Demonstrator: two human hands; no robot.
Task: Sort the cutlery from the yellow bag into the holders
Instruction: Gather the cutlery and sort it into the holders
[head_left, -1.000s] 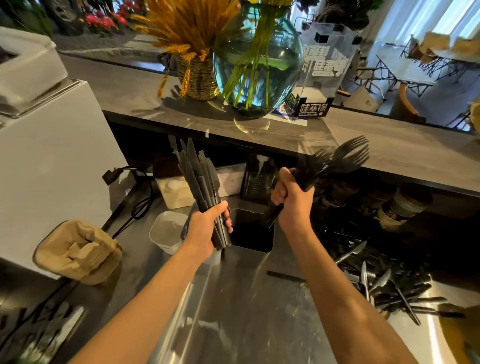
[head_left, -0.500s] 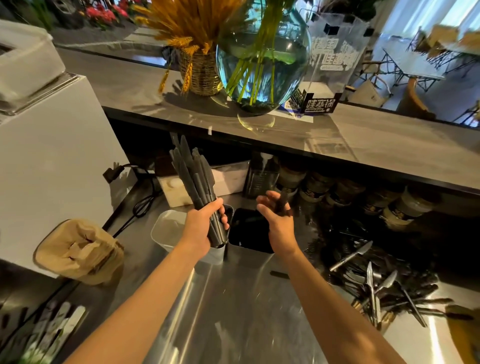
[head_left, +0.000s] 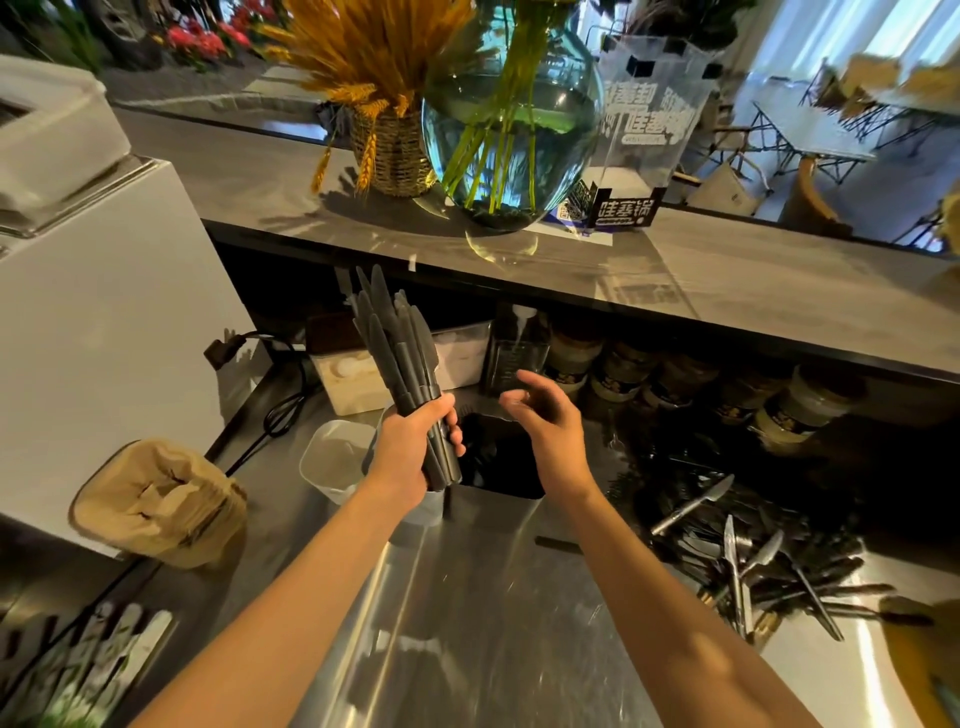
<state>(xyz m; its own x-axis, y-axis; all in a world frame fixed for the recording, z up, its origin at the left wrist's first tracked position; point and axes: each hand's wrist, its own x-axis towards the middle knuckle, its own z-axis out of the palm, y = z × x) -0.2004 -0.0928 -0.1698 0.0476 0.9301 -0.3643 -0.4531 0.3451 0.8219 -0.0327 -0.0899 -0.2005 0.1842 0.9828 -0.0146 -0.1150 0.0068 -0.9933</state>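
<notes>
My left hand (head_left: 410, 452) is wrapped tight round a bundle of dark knives (head_left: 402, 374), fingers curled over the handles near their lower ends, so the blades fan up and tilt away to the left above my knuckles. The handle ends poke out below my fist, just over the rim of a holder I can barely see behind the hand. My right hand (head_left: 545, 421) holds nothing: fingers (head_left: 524, 382) loosely spread and slightly bent, palm turned left, hovering above the dark holder (head_left: 498, 493), which stands on the steel counter (head_left: 467, 623) just right of my left fist. I see dark shapes inside that holder but cannot tell what they are. A pale holder (head_left: 332, 457) stands to the left of my left hand, apart from it. Well to the right lies a loose heap of cutlery (head_left: 753, 561), knives and dark handles crossing each other, with a yellow edge (head_left: 935, 670) at the frame's lower right corner, too cropped for me to tell whether it is the bag.
</notes>
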